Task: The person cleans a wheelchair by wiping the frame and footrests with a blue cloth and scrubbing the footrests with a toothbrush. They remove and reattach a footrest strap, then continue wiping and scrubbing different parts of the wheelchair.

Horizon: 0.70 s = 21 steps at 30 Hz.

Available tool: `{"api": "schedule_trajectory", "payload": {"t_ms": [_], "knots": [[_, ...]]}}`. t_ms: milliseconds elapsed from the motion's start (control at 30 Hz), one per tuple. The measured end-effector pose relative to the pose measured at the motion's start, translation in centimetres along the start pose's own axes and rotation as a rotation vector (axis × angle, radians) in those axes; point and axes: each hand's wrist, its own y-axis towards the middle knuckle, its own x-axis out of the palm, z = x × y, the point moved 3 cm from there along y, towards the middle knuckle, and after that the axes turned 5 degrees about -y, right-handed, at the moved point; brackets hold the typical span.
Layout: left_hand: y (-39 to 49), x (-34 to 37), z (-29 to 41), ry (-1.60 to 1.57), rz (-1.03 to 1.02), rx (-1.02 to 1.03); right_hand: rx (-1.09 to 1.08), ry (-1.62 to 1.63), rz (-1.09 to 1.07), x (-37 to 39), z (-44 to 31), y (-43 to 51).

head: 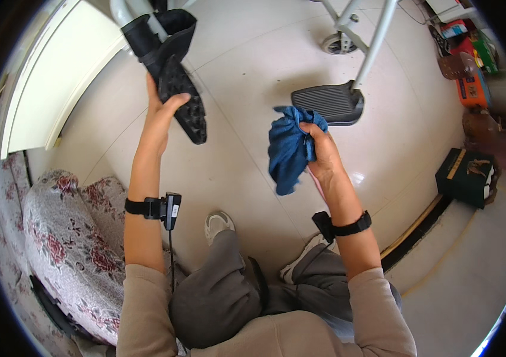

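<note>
My left hand (163, 107) grips a black plastic footplate (184, 100), its thumb lying across the studded face. This footplate is tilted up at the end of a pale metal tube, beneath a black strap or sleeve (177, 26). In my right hand (322, 151) is a bunched blue cloth (291, 149), with the thumb pressed on its upper edge. Something pink shows under the right wrist. Just beyond the cloth, a second, ridged black footplate (326, 102) lies roughly flat on a pale metal leg. The cloth overlaps its near edge in view; whether they touch, I cannot tell.
A small caster wheel (340, 43) stands under the pale metal frame (375, 44). Flowered fabric (70, 241) covers seating at the left, below a white cabinet (61, 67). A dark green box (465, 176) and several packages line the right side. Tile floor (235, 169) spreads between my shoes.
</note>
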Motion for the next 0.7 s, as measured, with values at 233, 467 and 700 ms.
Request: {"api": "schedule_trajectory", "payload": {"t_ms": [233,467,700], "knots": [[-0.6,0.0,0.2,0.091,0.191,0.052,0.177,0.002,-0.099,1.0,-1.4,0.8],[-8.0,9.7,1.7,0.472,-0.469,0.485,0.07,-0.047,-0.339,3.0,-6.9,-2.9],[-5.7,15.3,1.6,-0.029,-0.469,-0.472,-0.028,-0.008,-0.818,-1.5,-7.6,-2.9]]}}
